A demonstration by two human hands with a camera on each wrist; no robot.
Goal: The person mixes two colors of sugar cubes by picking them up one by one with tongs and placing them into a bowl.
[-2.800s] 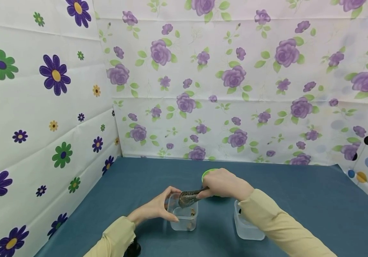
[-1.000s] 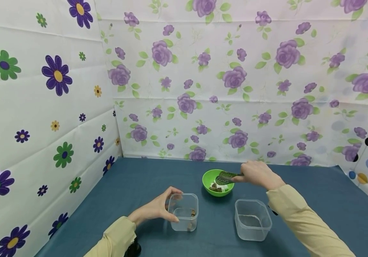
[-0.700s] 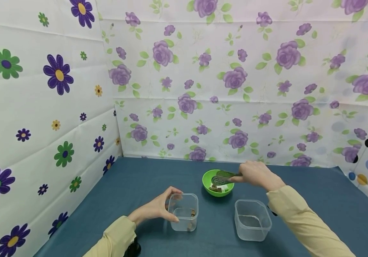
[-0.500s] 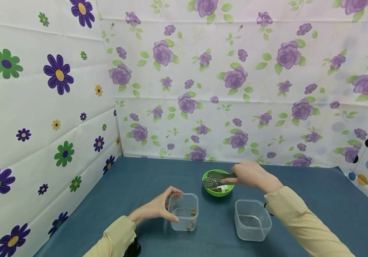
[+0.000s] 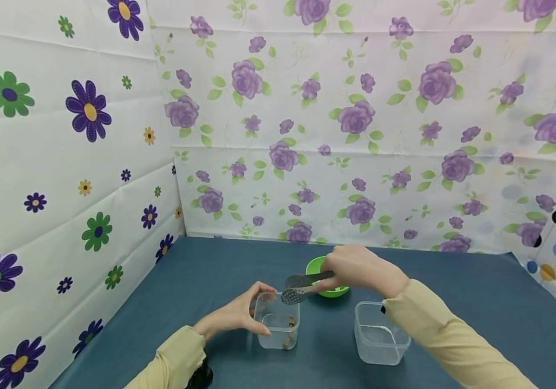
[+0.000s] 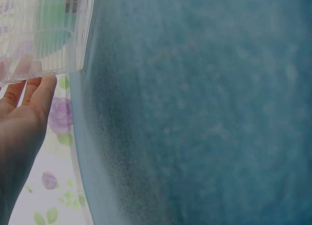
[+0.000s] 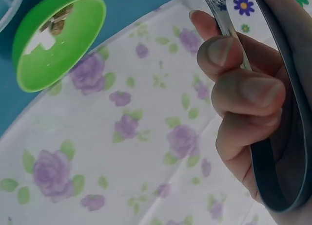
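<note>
My left hand (image 5: 239, 313) holds a clear plastic container (image 5: 278, 341) from its left, thumb at the near side and fingers at the far side. A few small brown pieces (image 5: 291, 322) show inside near its right wall. In my right hand (image 5: 363, 272) is a pair of metal tongs (image 5: 302, 280) with perforated heads, spread apart, over the container's far right rim; nothing shows between them. The hand and tongs partly cover a green bowl (image 5: 313, 266). The right wrist view shows brown and white pieces (image 7: 59, 24) in that bowl (image 7: 80, 45), and fingers curled round the tongs (image 7: 273, 181).
A second clear plastic container (image 5: 380, 354) stands on the right, beneath the right forearm in the head view. Blue cloth (image 5: 239, 259) covers the table, and flowered sheets (image 5: 307, 178) hang behind and to the left.
The tongs went from inside the left container to the green bowl, then back left over the container's rim with their heads apart. The left hand and its container have stayed put.
</note>
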